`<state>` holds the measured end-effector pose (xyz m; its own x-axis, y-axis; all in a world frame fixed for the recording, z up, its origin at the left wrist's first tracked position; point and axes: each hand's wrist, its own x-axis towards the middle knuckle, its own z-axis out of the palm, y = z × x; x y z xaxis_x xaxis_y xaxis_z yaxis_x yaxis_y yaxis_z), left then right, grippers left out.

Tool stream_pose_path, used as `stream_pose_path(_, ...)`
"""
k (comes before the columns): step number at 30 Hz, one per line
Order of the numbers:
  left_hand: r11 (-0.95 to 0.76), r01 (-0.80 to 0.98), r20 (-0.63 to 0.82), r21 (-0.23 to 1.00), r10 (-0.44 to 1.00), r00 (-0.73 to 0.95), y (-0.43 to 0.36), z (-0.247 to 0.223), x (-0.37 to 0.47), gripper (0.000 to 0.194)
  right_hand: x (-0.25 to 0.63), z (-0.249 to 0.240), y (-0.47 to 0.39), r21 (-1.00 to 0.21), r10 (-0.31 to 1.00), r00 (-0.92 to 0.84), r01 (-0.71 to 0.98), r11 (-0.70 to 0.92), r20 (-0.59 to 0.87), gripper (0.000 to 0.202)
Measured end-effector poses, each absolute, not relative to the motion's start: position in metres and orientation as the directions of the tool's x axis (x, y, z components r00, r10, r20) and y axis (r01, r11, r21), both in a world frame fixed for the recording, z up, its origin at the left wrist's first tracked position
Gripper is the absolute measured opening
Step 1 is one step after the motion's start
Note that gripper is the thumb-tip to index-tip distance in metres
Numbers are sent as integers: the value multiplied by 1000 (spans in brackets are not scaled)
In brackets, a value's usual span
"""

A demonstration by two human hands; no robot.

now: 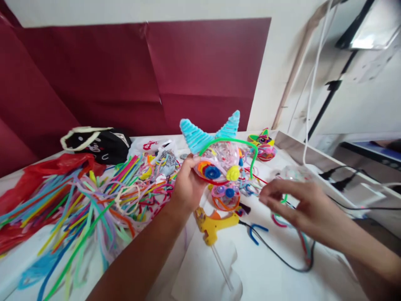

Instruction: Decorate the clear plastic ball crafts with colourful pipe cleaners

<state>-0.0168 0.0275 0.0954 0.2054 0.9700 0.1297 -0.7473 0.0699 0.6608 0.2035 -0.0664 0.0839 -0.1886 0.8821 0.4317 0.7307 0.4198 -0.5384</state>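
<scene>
My left hand [190,186] is closed around a pipe-cleaner animal head [219,161], held up above the table. It has two light blue pointed ears, a round blue and orange eye and a yellow coiled nose. A bent green pipe cleaner [254,152] arches across its front, its right end sticking out. To the right, my right hand [290,200] hovers apart from the head, thumb and fingertips drawn together; whatever they hold, if anything, cannot be made out. Below the head lie a second round pipe-cleaner figure [225,197] and a yellow glue gun [216,225] with a clear glue stick.
Loose pipe cleaners [94,209] spread over the left side, partly on a red plastic bag [69,163]. A black bag [100,144] stands behind them. Another colourful figure [263,144] sits at the back right. The glue gun's black cord [282,259] loops across the front right.
</scene>
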Motion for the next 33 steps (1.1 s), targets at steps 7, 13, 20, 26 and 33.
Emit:
stream_pose_path(7,51,-729,134,682,972,193,29,95,-17,7,190,26,-105,-398,854,-476,756,520,210,24)
stream_pose_path(13,52,-730,137,682,971,197,28,94,-14,5,149,4,-96,-36,646,-650,693,720,400,33)
stream_pose_path(20,45,-714,97,699,983,157,24,94,-16,6,109,-28,-60,308,590,-674,734,605,444,29)
stream_pose_path(26,58,-732,89,679,983,161,23,94,-16,16,102,-39,-50,267,508,-628,745,611,590,15)
stream_pose_path(33,35,-735,126,677,979,163,22,94,-17,15,105,-41,-46,282,439,-638,717,637,633,26)
